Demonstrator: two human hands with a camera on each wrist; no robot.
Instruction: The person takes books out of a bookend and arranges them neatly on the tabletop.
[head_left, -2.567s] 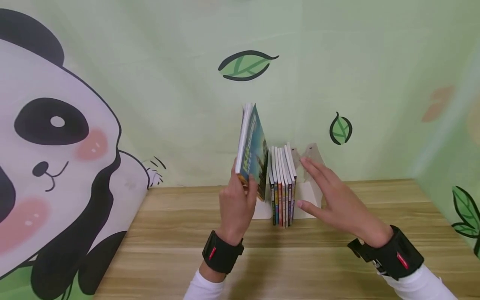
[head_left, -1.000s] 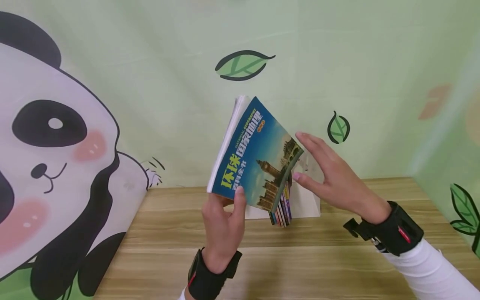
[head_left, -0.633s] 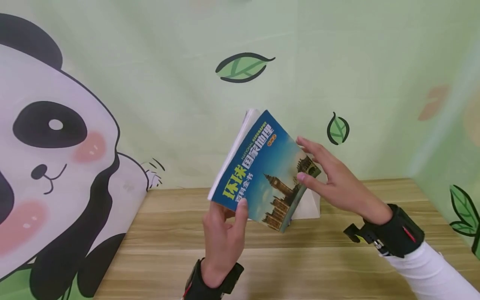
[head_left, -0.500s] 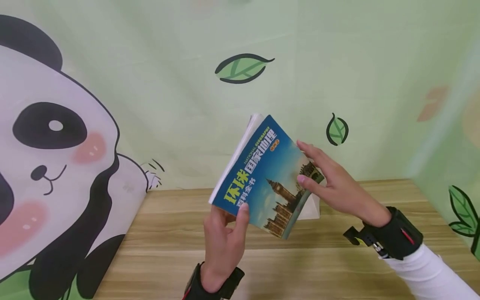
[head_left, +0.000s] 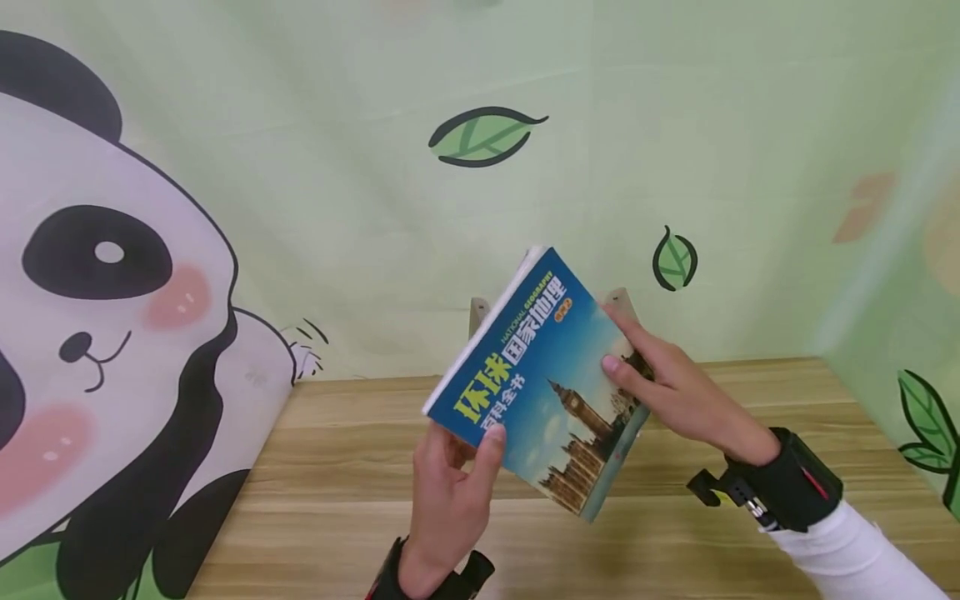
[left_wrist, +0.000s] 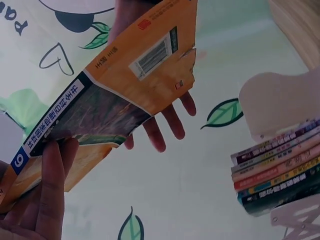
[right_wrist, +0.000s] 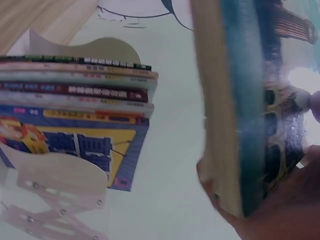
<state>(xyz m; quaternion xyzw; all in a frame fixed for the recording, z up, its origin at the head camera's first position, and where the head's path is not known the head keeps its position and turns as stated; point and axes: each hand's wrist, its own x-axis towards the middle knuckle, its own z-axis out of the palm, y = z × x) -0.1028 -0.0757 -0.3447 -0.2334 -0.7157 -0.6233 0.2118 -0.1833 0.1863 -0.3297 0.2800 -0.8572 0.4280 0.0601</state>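
A paperback book (head_left: 540, 375) with a blue cover, yellow and white title and a clock tower is held tilted above the table. My left hand (head_left: 453, 500) pinches its lower left edge, thumb on the front cover. My right hand (head_left: 678, 383) grips the right edge, thumb on the cover and fingers behind. In the left wrist view the underside (left_wrist: 155, 55) is orange with a barcode, and the right hand's fingers (left_wrist: 172, 120) reach past it. Whether a second book lies under the blue one I cannot tell.
Behind the held book stands a whitish folding book rack (right_wrist: 62, 200) with rounded end plates (left_wrist: 280, 100). Several thin books (right_wrist: 75, 95) stand in it, largely hidden in the head view. The wooden table (head_left: 337, 467) meets a green printed backdrop (head_left: 360, 208).
The book has come away from the rack, turned its front cover upward and moved down toward me. My right hand has gone from beside the row of books to gripping the book's right edge.
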